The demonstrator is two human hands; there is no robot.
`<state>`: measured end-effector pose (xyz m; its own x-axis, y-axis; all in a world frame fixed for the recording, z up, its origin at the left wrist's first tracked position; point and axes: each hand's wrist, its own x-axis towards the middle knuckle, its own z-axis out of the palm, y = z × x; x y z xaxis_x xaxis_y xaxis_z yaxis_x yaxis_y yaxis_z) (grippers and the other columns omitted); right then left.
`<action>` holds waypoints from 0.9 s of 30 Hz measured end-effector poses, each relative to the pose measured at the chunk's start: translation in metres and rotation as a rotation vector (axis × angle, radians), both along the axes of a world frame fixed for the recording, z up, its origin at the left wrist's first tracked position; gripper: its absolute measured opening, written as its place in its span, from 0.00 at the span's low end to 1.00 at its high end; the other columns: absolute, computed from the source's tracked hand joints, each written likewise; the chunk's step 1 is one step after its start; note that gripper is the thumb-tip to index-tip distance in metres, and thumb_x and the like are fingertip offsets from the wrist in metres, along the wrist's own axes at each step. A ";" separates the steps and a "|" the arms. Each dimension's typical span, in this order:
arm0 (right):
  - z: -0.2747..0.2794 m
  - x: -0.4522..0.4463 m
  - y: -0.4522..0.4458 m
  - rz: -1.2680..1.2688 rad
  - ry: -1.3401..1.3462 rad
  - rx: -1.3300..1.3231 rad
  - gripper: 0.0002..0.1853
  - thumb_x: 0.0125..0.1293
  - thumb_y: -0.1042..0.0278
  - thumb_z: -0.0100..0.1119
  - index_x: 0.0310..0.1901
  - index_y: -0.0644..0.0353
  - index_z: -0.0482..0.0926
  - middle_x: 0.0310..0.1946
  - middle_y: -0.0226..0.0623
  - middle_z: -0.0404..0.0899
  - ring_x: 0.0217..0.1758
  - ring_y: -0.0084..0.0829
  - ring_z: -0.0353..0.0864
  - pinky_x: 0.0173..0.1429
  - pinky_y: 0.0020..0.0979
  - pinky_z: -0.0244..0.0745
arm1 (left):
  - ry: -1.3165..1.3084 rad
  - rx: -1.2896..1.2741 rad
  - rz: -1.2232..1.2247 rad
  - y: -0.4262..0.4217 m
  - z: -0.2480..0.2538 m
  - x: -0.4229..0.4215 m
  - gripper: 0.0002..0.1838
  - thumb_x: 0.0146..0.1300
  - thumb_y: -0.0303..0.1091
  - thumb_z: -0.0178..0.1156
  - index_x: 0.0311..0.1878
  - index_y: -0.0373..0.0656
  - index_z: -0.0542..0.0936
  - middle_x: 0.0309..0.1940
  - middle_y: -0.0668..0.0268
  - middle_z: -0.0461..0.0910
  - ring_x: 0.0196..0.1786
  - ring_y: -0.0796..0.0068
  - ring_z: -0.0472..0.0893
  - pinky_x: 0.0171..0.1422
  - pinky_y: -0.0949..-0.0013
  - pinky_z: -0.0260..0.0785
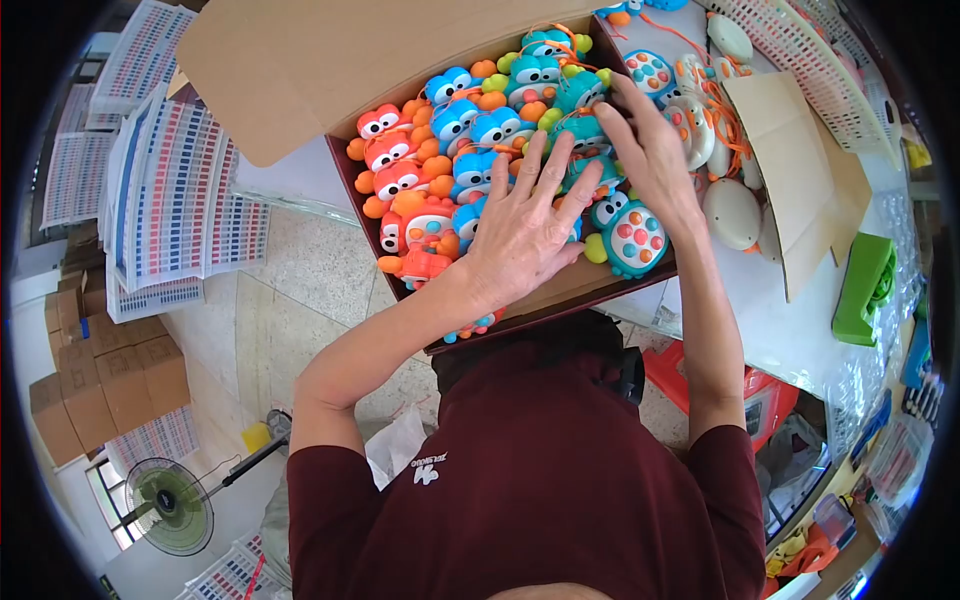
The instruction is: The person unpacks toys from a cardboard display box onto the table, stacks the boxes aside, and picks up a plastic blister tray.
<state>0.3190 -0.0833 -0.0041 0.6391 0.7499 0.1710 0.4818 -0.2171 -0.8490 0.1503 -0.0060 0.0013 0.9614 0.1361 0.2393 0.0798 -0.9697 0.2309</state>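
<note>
Rows of crab-like toys with big round eyes fill a cardboard box point(540, 312): red toys point(395, 178) at the left, blue toys point(500, 127) in the middle and teal toys point(535, 72) towards the right. My left hand point(515, 240) lies open, fingers spread, over the blue and teal toys. At the box's right side, my right hand point(655, 150) rests against the teal toys with its fingers apart; its fingertips are partly hidden. Near the front right corner, one teal toy point(632, 238) shows a white face with coloured round buttons.
The box's large flap point(290, 75) stands out at the back left. Right of the box are more white-faced toys point(690, 130) with orange cords, a white basket point(820, 70) and a green tape dispenser point(868, 290). A fan point(170, 505) and stacked cartons point(110, 380) stand at left.
</note>
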 end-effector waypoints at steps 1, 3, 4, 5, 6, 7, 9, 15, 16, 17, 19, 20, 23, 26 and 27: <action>0.017 0.000 -0.011 0.001 -0.059 -0.004 0.31 0.65 0.53 0.52 0.62 0.66 0.63 0.55 0.50 0.72 0.56 0.39 0.74 0.58 0.33 0.67 | 0.008 -0.004 0.001 0.000 0.001 -0.001 0.49 0.38 0.41 0.74 0.66 0.48 0.61 0.67 0.49 0.53 0.68 0.45 0.55 0.60 0.40 0.53; 0.029 0.008 -0.033 0.007 -0.117 -0.020 0.30 0.64 0.56 0.55 0.62 0.65 0.64 0.56 0.49 0.71 0.56 0.38 0.74 0.58 0.33 0.67 | 0.003 -0.010 0.005 -0.001 0.002 -0.002 0.49 0.38 0.41 0.74 0.66 0.48 0.61 0.67 0.49 0.53 0.68 0.45 0.55 0.60 0.40 0.53; 0.029 0.021 -0.049 -0.104 -0.193 -0.001 0.29 0.62 0.58 0.57 0.61 0.65 0.65 0.56 0.50 0.71 0.56 0.42 0.73 0.59 0.34 0.67 | -0.004 -0.009 0.003 -0.001 0.003 -0.003 0.48 0.39 0.42 0.73 0.66 0.48 0.61 0.67 0.48 0.53 0.68 0.45 0.55 0.61 0.40 0.53; 0.030 0.032 -0.067 -0.217 -0.275 0.016 0.29 0.59 0.61 0.60 0.60 0.65 0.66 0.55 0.52 0.71 0.56 0.45 0.73 0.59 0.36 0.66 | -0.014 -0.023 -0.001 -0.001 0.003 -0.004 0.48 0.39 0.42 0.73 0.66 0.48 0.61 0.67 0.48 0.53 0.68 0.45 0.55 0.61 0.40 0.53; 0.033 0.038 -0.086 -0.222 -0.293 -0.003 0.29 0.59 0.61 0.60 0.60 0.65 0.66 0.55 0.52 0.71 0.56 0.45 0.73 0.59 0.36 0.66 | -0.012 -0.021 0.004 -0.001 0.003 -0.004 0.48 0.40 0.42 0.73 0.66 0.48 0.61 0.67 0.48 0.52 0.68 0.45 0.55 0.61 0.39 0.53; 0.037 0.042 -0.109 -0.353 -0.430 -0.148 0.31 0.58 0.59 0.61 0.60 0.66 0.65 0.56 0.52 0.70 0.58 0.45 0.72 0.60 0.36 0.65 | -0.014 -0.023 0.006 -0.002 0.002 -0.004 0.47 0.41 0.42 0.72 0.67 0.49 0.61 0.67 0.48 0.52 0.68 0.44 0.55 0.60 0.38 0.52; 0.041 0.046 -0.154 -0.490 -0.588 -0.310 0.33 0.57 0.57 0.62 0.61 0.66 0.65 0.57 0.52 0.70 0.59 0.44 0.71 0.61 0.36 0.64 | -0.039 -0.022 0.004 -0.005 0.011 -0.001 0.45 0.43 0.42 0.71 0.66 0.45 0.62 0.66 0.48 0.56 0.67 0.44 0.56 0.62 0.41 0.54; -0.026 0.085 -0.267 -0.876 -0.357 -0.271 0.37 0.58 0.52 0.62 0.62 0.69 0.63 0.55 0.49 0.72 0.55 0.38 0.73 0.55 0.33 0.69 | -0.321 -0.696 -0.154 -0.032 0.024 0.080 0.33 0.54 0.41 0.64 0.60 0.35 0.67 0.52 0.46 0.72 0.57 0.50 0.71 0.59 0.55 0.64; -0.040 0.089 -0.276 -0.933 -0.208 -0.217 0.38 0.58 0.52 0.63 0.62 0.70 0.62 0.54 0.50 0.72 0.51 0.37 0.75 0.49 0.33 0.71 | -0.206 -0.862 -0.084 -0.035 0.028 0.100 0.30 0.55 0.41 0.64 0.57 0.33 0.69 0.48 0.47 0.74 0.53 0.54 0.75 0.54 0.57 0.68; -0.048 0.092 -0.282 -0.984 -0.057 -0.162 0.39 0.58 0.52 0.63 0.63 0.71 0.61 0.52 0.50 0.73 0.48 0.36 0.77 0.43 0.33 0.73 | -0.085 -1.024 -0.015 -0.038 0.033 0.121 0.27 0.56 0.41 0.63 0.54 0.31 0.72 0.43 0.48 0.77 0.49 0.59 0.78 0.49 0.60 0.72; -0.050 0.078 -0.278 -1.023 0.346 0.086 0.41 0.56 0.53 0.65 0.63 0.72 0.59 0.48 0.50 0.75 0.43 0.31 0.79 0.35 0.27 0.72 | 0.059 -1.565 0.014 -0.049 0.014 0.162 0.26 0.54 0.42 0.65 0.47 0.28 0.76 0.40 0.51 0.79 0.42 0.67 0.80 0.42 0.68 0.74; -0.057 0.078 -0.282 -0.990 0.463 0.204 0.34 0.60 0.60 0.61 0.62 0.71 0.60 0.47 0.48 0.76 0.44 0.31 0.79 0.38 0.26 0.74 | 0.050 -1.566 0.018 -0.062 0.007 0.172 0.26 0.54 0.42 0.65 0.47 0.28 0.76 0.40 0.51 0.79 0.42 0.67 0.80 0.42 0.68 0.74; -0.086 0.085 -0.287 -0.708 0.683 0.643 0.33 0.62 0.71 0.58 0.64 0.74 0.54 0.47 0.46 0.75 0.47 0.33 0.79 0.42 0.27 0.74 | 0.038 -1.754 0.175 -0.094 0.000 0.188 0.16 0.48 0.36 0.63 0.32 0.29 0.78 0.18 0.61 0.76 0.17 0.75 0.75 0.19 0.72 0.68; -0.058 0.052 -0.265 -0.597 0.696 0.708 0.26 0.63 0.78 0.53 0.61 0.72 0.58 0.46 0.41 0.75 0.43 0.28 0.77 0.43 0.27 0.73 | 0.054 -1.901 0.193 -0.104 -0.011 0.191 0.12 0.50 0.33 0.61 0.31 0.30 0.78 0.19 0.61 0.76 0.18 0.74 0.75 0.20 0.73 0.68; -0.046 0.037 -0.256 -0.598 0.624 0.717 0.24 0.63 0.78 0.53 0.60 0.70 0.60 0.45 0.40 0.75 0.42 0.26 0.76 0.42 0.26 0.73 | -0.001 -1.917 0.197 -0.103 -0.011 0.186 0.11 0.51 0.31 0.59 0.31 0.31 0.78 0.20 0.61 0.76 0.18 0.74 0.76 0.20 0.73 0.68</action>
<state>0.3563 -0.3396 -0.0496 0.9879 0.1506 -0.0363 -0.0896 0.3645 -0.9269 0.3361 -0.1089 -0.0098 0.9018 0.2683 -0.3388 0.1395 0.5612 0.8158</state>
